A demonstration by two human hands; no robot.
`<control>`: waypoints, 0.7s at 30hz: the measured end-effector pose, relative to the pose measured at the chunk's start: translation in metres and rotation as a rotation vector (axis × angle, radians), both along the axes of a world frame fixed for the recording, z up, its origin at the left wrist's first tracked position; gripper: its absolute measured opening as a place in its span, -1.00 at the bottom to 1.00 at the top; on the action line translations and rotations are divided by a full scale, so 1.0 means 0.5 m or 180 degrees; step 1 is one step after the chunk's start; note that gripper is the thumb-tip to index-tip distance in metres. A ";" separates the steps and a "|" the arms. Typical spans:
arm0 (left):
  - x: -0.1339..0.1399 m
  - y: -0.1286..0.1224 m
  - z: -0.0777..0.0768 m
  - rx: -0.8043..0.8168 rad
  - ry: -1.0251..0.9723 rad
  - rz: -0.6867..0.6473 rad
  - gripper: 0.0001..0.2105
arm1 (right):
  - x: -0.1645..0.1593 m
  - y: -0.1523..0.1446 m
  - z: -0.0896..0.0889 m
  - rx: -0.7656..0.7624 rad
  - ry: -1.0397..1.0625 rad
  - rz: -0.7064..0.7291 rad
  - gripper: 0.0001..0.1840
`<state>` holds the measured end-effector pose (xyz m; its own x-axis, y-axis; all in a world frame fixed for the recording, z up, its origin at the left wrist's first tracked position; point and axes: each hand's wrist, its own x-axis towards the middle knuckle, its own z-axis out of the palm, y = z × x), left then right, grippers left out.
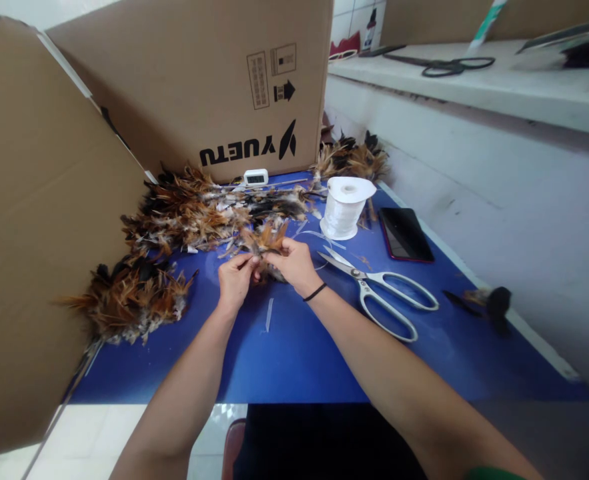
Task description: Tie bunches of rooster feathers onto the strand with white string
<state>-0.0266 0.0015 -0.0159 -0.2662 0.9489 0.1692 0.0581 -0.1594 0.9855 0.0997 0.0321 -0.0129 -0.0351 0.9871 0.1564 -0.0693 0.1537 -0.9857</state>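
Close together over the middle of the blue table are my left hand (235, 280) and my right hand (295, 265). Both pinch a small bunch of brown feathers (269, 238) between thumbs and fingertips. The tips of the bunch point away from me, and the fingers hide its lower part. White ribbon (314, 235) lies in a loop on the table just behind my right hand. A spool of white ribbon (343, 210) stands upright beyond it. Right of my wrist rest scissors (369, 277) with white handles, their blades pointing toward my right hand.
Brown and black feathers pile up behind my hands (189, 213), at the left (134, 297) and far back (354, 160). A phone (405, 233) lies at the right, a small digital clock (255, 177) at the back. Cardboard (184, 80) walls the left and back; a ledge (524, 83) runs along the right.
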 end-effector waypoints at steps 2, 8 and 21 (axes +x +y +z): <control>-0.002 0.001 -0.003 0.0050 0.0083 0.0027 -0.89 | -0.002 -0.001 0.000 -0.0031 0.0028 -0.0016 -0.84; -0.007 0.003 -0.003 0.0224 0.0110 0.0003 -0.86 | 0.005 -0.003 0.017 -0.0117 0.0245 0.0182 -0.81; -0.017 0.014 0.005 0.0059 -0.1012 0.0052 -0.78 | 0.067 -0.005 0.005 0.0404 -0.1448 0.0289 -0.91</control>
